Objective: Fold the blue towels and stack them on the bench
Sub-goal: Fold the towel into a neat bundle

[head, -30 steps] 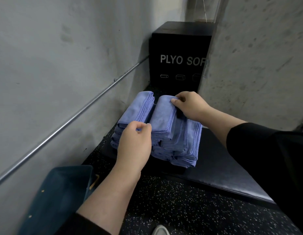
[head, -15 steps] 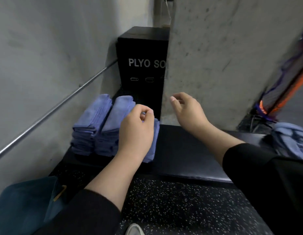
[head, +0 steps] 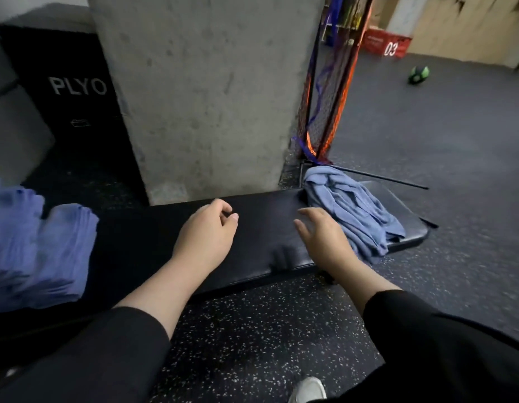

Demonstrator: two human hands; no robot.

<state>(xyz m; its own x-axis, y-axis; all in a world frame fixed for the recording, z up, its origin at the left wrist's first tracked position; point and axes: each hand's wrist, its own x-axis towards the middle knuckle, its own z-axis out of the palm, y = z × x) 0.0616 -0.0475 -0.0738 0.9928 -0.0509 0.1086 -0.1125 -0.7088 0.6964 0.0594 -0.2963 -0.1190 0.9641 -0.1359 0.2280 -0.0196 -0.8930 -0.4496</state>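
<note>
Black bench (head: 261, 228) (padded), concrete pillar (head: 206, 91) behind.

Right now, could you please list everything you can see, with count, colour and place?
Folded towels: two stacks side by side, blue, left end of the bench.
Unfolded towels: one heap, count unclear, blue, right end of the bench.
Bench: one, black, across the middle.
Plyo box: one, black, back left.
Pillar: one, grey concrete, behind the bench.
Net: one, orange and black, right of the pillar.
Ball: one, green and black, far floor.
Red box: one, far back.
Shoe: one, white, bottom edge.
Left hand: loosely curled, empty, over the bench.
Right hand: fingers spread, empty, beside the heap.
</note>
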